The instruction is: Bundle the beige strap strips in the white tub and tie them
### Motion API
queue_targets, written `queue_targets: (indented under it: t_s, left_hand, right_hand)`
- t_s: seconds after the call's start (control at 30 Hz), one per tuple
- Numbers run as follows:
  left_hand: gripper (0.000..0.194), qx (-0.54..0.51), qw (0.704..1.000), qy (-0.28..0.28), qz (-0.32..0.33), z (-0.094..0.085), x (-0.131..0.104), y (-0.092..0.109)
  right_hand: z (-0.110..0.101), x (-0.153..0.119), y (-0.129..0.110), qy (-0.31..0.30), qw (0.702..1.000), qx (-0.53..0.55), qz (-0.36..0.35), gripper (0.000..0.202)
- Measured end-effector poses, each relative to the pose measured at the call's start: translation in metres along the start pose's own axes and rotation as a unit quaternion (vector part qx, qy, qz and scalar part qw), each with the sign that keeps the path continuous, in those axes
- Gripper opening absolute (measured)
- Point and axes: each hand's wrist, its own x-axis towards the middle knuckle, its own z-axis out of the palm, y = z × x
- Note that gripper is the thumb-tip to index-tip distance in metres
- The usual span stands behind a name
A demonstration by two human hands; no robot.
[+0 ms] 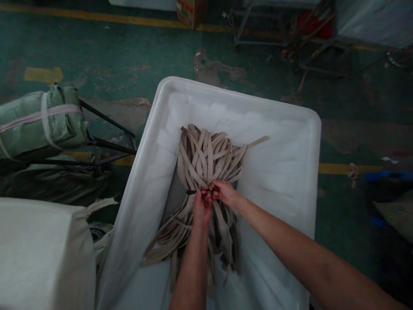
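Both bare forearms come up from the bottom edge and meet at the waist of a bundle of beige straps (206, 161); the left hand (201, 208) is curled shut around the gathered straps just below a thin black tie (191, 192) that cinches them; the right hand (225, 192) sits just beside it, fingers bent and pinched at the same tie, touching the left hand's fingertips; how tightly it grips cannot be told in the dim light. Above the tie the straps fan out in loops, with 1 loose end sticking out to the right; below it they trail in long tails toward the camera, partly hidden by the arms. All of this lies inside a large white plastic tub (300, 129), roughly at its middle, resting on its floor. Left of the tub, near the camera, stands a pale covered block (41, 254); further back, a green woven sack (35, 118) bound with pale bands rests on a dark metal frame (106, 137). Beyond is a green floor (129, 47) with worn yellow lines, and a cardboard box (191, 12) at the top edge.
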Motion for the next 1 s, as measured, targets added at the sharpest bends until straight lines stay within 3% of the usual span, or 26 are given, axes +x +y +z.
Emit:
queue_targets:
  t_s: [0.17, 0.27, 0.33, 0.43, 0.5, 0.53, 0.6, 0.7, 0.87, 1.0]
  left_hand:
    - [0.032, -0.083, 0.996, -0.034, -0.003, 0.008, -0.034, 0.019]
    - [0.049, -0.104, 0.993, -0.046, 0.011, 0.005, -0.067, 0.032]
    - [0.050, -0.135, 0.990, -0.029, 0.009, 0.001, -0.081, 0.040]
    - [0.038, -0.188, 0.981, 0.040, -0.023, -0.007, -0.075, 0.049]
    - [0.040, -0.205, 0.972, 0.101, -0.058, -0.013, -0.057, 0.049]
    - [0.039, -0.208, 0.968, 0.124, -0.073, -0.016, -0.047, 0.048]
    - [0.036, -0.212, 0.963, 0.140, -0.085, -0.018, -0.033, 0.047]
    - [0.034, -0.229, 0.959, 0.141, -0.087, -0.016, -0.034, 0.052]
    - [0.034, -0.242, 0.957, 0.144, -0.071, -0.017, -0.066, 0.077]
    - [0.035, -0.222, 0.959, 0.159, -0.076, -0.022, -0.054, 0.074]
  right_hand:
    - [0.021, -0.029, -0.021, -0.034, 0.993, -0.113, 0.009, 0.025]
    - [0.031, -0.063, -0.035, -0.133, 0.958, -0.252, -0.039, 0.030]
    - [0.030, -0.078, -0.046, -0.209, 0.886, -0.399, -0.113, 0.037]
    - [0.017, -0.070, -0.056, -0.221, 0.705, -0.647, -0.189, 0.036]
    - [0.004, -0.052, -0.057, -0.186, 0.580, -0.775, -0.169, 0.030]
    - [-0.001, -0.042, -0.055, -0.170, 0.535, -0.814, -0.146, 0.029]
    - [-0.004, -0.031, -0.052, -0.147, 0.481, -0.857, -0.111, 0.031]
    - [0.005, -0.042, -0.054, -0.144, 0.460, -0.868, -0.119, 0.033]
    - [0.022, -0.084, -0.066, -0.180, 0.463, -0.851, -0.169, 0.030]
    - [0.004, -0.066, -0.061, -0.171, 0.476, -0.848, -0.157, 0.030]
